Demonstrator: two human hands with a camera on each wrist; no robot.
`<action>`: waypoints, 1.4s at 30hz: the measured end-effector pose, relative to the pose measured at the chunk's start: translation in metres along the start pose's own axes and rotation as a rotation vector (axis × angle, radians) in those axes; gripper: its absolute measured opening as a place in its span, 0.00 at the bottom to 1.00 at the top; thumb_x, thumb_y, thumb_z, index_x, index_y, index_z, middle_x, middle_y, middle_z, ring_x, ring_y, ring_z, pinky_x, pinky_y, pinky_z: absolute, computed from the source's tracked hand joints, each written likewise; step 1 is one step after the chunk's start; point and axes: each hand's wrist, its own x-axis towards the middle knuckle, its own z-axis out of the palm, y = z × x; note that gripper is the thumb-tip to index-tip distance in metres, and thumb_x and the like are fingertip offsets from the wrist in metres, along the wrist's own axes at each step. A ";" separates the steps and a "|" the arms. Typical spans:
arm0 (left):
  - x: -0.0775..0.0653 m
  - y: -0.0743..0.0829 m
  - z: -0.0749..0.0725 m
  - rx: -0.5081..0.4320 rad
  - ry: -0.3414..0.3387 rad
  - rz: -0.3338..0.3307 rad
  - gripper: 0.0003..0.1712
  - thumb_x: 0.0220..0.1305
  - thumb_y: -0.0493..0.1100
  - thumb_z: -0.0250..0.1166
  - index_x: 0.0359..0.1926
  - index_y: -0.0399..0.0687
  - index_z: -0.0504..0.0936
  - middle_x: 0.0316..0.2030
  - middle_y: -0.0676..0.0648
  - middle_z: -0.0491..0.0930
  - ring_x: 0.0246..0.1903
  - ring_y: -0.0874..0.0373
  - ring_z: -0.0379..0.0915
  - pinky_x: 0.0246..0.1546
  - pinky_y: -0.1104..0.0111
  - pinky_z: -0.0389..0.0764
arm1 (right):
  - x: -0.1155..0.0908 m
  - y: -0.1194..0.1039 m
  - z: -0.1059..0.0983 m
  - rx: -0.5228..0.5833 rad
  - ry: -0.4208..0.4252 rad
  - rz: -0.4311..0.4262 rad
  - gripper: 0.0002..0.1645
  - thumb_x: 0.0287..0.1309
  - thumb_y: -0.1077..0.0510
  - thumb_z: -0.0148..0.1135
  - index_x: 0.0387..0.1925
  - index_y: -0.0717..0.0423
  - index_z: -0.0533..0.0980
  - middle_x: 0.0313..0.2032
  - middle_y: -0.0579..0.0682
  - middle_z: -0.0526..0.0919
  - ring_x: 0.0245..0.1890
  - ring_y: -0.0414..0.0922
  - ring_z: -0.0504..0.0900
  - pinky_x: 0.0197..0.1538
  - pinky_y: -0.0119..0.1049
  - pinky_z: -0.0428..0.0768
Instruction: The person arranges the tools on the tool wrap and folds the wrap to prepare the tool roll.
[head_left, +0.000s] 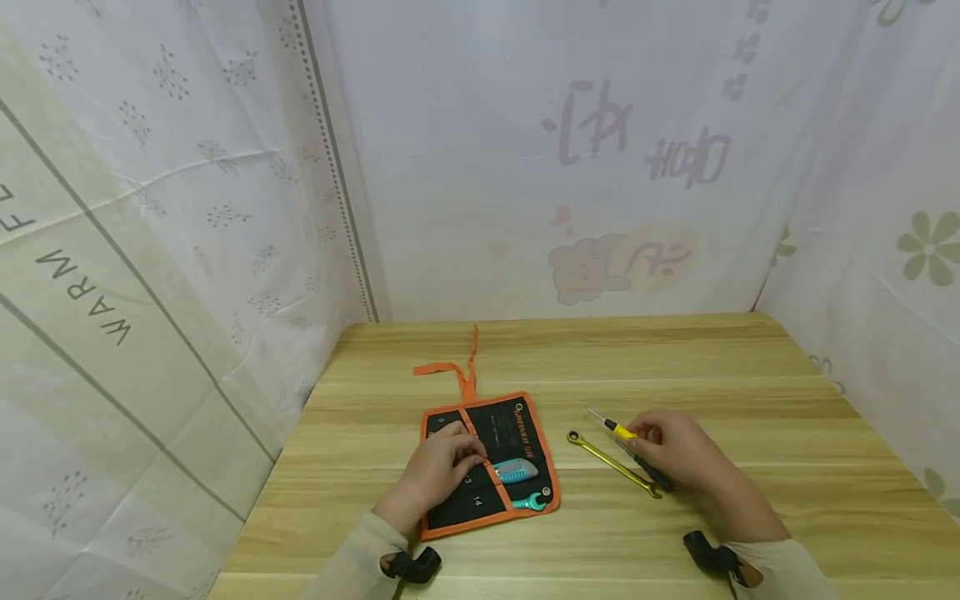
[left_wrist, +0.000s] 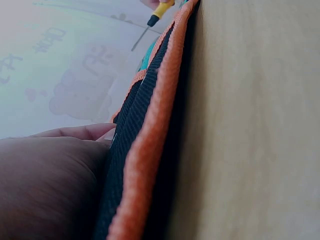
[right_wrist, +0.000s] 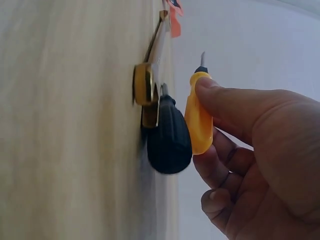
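A black tool pouch [head_left: 498, 429] with orange trim lies spread on the table, numbers printed on its pockets. My left hand [head_left: 438, 467] is over it, thumb and forefinger pinching the orange-edged pocket opening. Beside those fingertips, a blue-and-grey utility knife [head_left: 517, 470] and a teal wrench [head_left: 534, 502] stick out of pockets. My right hand [head_left: 678, 450] pinches a small screwdriver [right_wrist: 200, 117] by its yellow handle, its thin shaft aimed up and left toward the pouch. Under that hand lies a black-handled screwdriver [right_wrist: 169, 140], next to a gold ratchet wrench [head_left: 611, 462].
Orange tie straps [head_left: 467, 383] trail from the pouch's far edge. The wooden table [head_left: 675, 367] meets printed curtains [head_left: 465, 167] at the back and on both sides. Each wrist carries a small black camera [head_left: 412, 565].
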 end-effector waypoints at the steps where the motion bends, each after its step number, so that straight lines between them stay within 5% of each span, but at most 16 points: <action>1: 0.000 0.000 0.000 0.004 0.005 0.006 0.07 0.68 0.44 0.74 0.37 0.66 0.87 0.33 0.64 0.70 0.30 0.70 0.68 0.31 0.72 0.76 | 0.001 -0.002 0.000 -0.002 0.001 -0.004 0.06 0.64 0.56 0.76 0.41 0.47 0.86 0.28 0.38 0.79 0.27 0.38 0.75 0.31 0.34 0.76; 20: 0.000 0.001 0.000 -0.001 0.006 0.016 0.08 0.68 0.43 0.74 0.36 0.66 0.87 0.34 0.62 0.71 0.30 0.70 0.69 0.32 0.72 0.76 | 0.018 -0.025 0.004 -0.110 -0.006 -0.070 0.09 0.62 0.60 0.75 0.39 0.42 0.84 0.35 0.36 0.80 0.35 0.40 0.76 0.38 0.39 0.77; 42: -0.001 0.002 0.000 -0.013 0.024 0.026 0.08 0.67 0.42 0.74 0.36 0.64 0.87 0.34 0.61 0.71 0.31 0.69 0.69 0.33 0.72 0.77 | 0.048 -0.061 0.018 -0.166 -0.050 -0.196 0.08 0.61 0.59 0.76 0.40 0.44 0.86 0.35 0.33 0.80 0.34 0.37 0.75 0.37 0.37 0.77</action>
